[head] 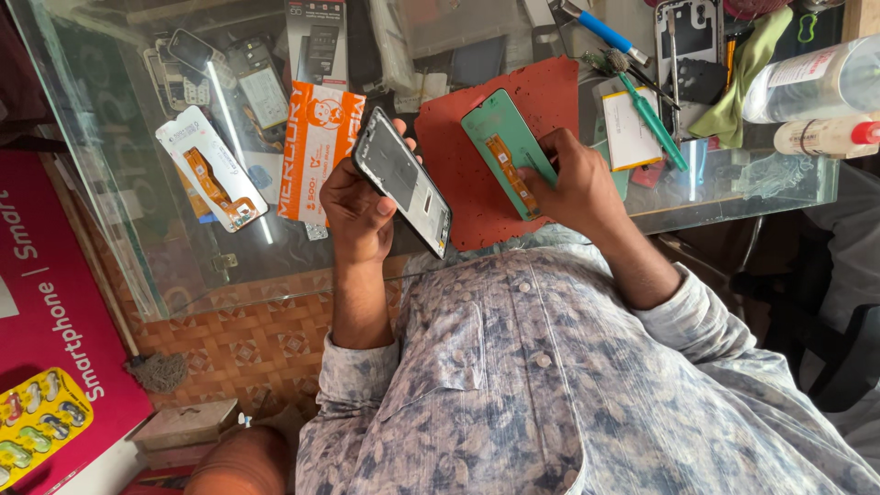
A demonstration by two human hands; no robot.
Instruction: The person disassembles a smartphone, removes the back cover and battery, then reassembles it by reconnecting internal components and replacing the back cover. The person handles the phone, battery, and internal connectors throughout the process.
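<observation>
Left hand [359, 209]: fingers closed around black phone frame [403, 181], held tilted above near edge of glass table [137, 211]
Right hand [570, 183]: fingers pinched on green display panel [506, 147] with orange flex strip, resting on red work mat [477, 197]
Recommended handling: grip panel by edges only, keep flex strip unbent, hold frame level, align corners squarely
Green-handled tool [653, 121] and white spare panel [211, 170] lying well apart

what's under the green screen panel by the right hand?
The green screen panel lies on a red work mat on the glass table. The right hand touches its near end. The mat surface directly beneath the panel is covered.
</observation>
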